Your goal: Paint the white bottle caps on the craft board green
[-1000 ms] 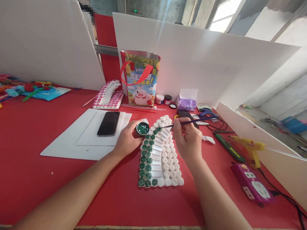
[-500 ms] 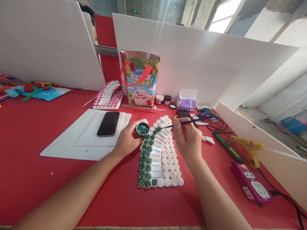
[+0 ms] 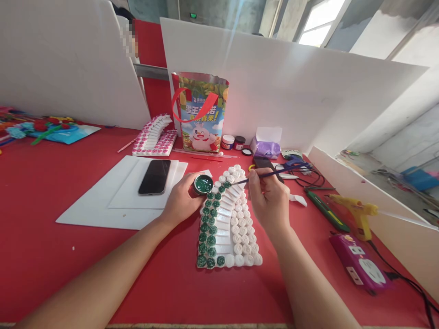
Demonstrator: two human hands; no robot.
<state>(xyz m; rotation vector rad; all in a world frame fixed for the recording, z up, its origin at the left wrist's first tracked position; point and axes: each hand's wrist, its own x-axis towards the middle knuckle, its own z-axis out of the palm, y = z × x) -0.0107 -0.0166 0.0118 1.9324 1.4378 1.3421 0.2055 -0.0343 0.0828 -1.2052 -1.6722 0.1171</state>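
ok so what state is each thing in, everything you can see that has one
jar: open, green inside, held by left hand
paintbrush: held by right hand, tip at the rosette piece
rosette piece: partly green, otherwise white
phone: screen dark
carrier bag: upright, top open
black-lidded jar: closed
wall sign: lit green

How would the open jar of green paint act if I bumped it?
The jar would probably spill easily, because it has no lid on and the paint inside looks shiny and wet. It might roll if dropped, since it looks round. A soft bump may only wobble it, because the left hand holds it.
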